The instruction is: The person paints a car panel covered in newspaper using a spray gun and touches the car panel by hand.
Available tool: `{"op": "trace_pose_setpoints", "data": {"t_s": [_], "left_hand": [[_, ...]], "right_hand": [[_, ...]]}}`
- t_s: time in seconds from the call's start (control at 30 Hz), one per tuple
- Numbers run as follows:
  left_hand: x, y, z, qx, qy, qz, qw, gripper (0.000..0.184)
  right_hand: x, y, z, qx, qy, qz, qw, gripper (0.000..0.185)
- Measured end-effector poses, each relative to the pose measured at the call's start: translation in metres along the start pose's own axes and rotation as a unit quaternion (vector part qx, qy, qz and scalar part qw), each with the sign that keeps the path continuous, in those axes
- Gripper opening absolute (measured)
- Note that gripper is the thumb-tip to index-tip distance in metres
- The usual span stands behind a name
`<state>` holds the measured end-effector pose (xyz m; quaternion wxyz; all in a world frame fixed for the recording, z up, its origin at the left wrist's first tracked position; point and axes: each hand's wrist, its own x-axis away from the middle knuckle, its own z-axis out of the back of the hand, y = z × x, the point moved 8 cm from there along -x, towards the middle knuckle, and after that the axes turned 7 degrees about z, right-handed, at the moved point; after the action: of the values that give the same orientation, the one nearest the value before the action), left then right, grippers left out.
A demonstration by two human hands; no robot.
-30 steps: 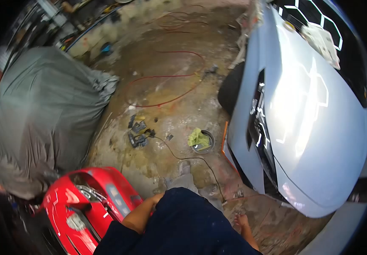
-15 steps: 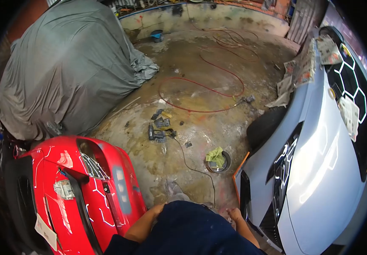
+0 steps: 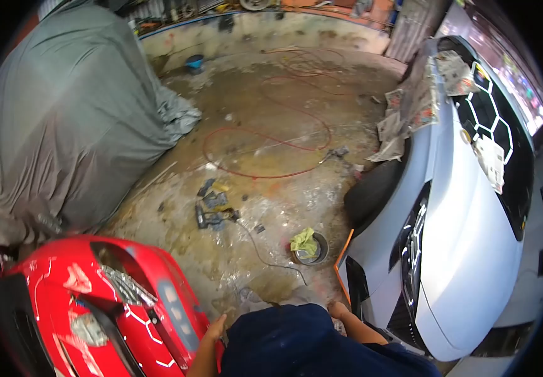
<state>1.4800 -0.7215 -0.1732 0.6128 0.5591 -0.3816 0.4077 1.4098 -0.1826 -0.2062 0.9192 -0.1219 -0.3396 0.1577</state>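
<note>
My left hand (image 3: 218, 325) hangs beside my body, near the grey-patched edge of a red car bumper (image 3: 158, 267); its fingers look loosely extended with nothing visible in them. On the other side, my right hand (image 3: 338, 310) hangs low near the silver-blue car (image 3: 466, 270), fingers slightly bent, and no object shows in it. Between the two cars, a round container (image 3: 323, 250) with a yellow-green cloth (image 3: 304, 241) stands on the floor. A dark power tool (image 3: 203, 217) with a cord lies farther left, among dark scraps.
A grey cover (image 3: 64, 113) drapes a large shape at left. A red hose (image 3: 255, 176) loops over the wet-looking floor (image 3: 271, 220). Newspaper (image 3: 422, 103) hangs on the silver-blue car's side. Behind are a low wall (image 3: 252, 34) and a blue container (image 3: 194, 63).
The view has swung up and right, then slightly back left since half a second ago. My left hand now shows farther from my body; my right hand still hangs low.
</note>
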Motion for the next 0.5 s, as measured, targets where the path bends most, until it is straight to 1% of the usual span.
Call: {"op": "trace_pose_setpoints", "data": {"t_s": [0.03,0.07,0.1,0.17,0.23,0.27,0.37,0.4,0.43,0.5], "left_hand": [[-0.007,-0.002,0.004,-0.018,0.004,-0.015,1.000,0.072],[-0.015,-0.004,0.007,-0.033,0.009,-0.030,0.999,0.073],[-0.022,-0.002,0.008,-0.047,0.016,-0.046,0.998,0.073],[-0.031,-0.010,0.006,-0.041,0.024,-0.031,0.998,0.071],[-0.031,0.008,-0.005,-0.049,0.025,-0.027,0.998,0.069],[-0.017,0.015,-0.013,-0.060,0.020,-0.029,0.998,0.068],[0.035,0.050,-0.046,-0.095,0.021,-0.021,0.995,0.064],[0.044,0.065,-0.051,-0.106,0.026,-0.015,0.994,0.062],[0.032,0.066,-0.052,-0.120,0.029,-0.041,0.991,0.062],[-0.011,0.025,-0.057,-0.144,0.034,-0.082,0.986,0.063]], "right_hand": [[-0.011,-0.012,-0.001,0.058,-0.029,0.055,0.996,0.027],[-0.015,-0.028,0.021,0.053,-0.051,0.077,0.994,0.029],[-0.025,-0.031,0.032,0.027,-0.035,0.069,0.997,0.030],[-0.044,-0.033,0.049,-0.029,-0.003,0.054,0.998,0.033],[-0.062,-0.032,0.071,-0.096,0.008,-0.011,0.995,0.036],[-0.068,-0.030,0.078,-0.131,0.011,-0.042,0.990,0.037],[-0.104,-0.017,0.077,-0.141,-0.018,-0.035,0.989,0.037],[-0.111,-0.014,0.083,-0.166,-0.014,-0.039,0.985,0.036],[-0.118,-0.012,0.088,-0.191,-0.011,-0.042,0.981,0.035],[-0.129,-0.003,0.098,-0.223,-0.013,-0.059,0.973,0.034]]}}
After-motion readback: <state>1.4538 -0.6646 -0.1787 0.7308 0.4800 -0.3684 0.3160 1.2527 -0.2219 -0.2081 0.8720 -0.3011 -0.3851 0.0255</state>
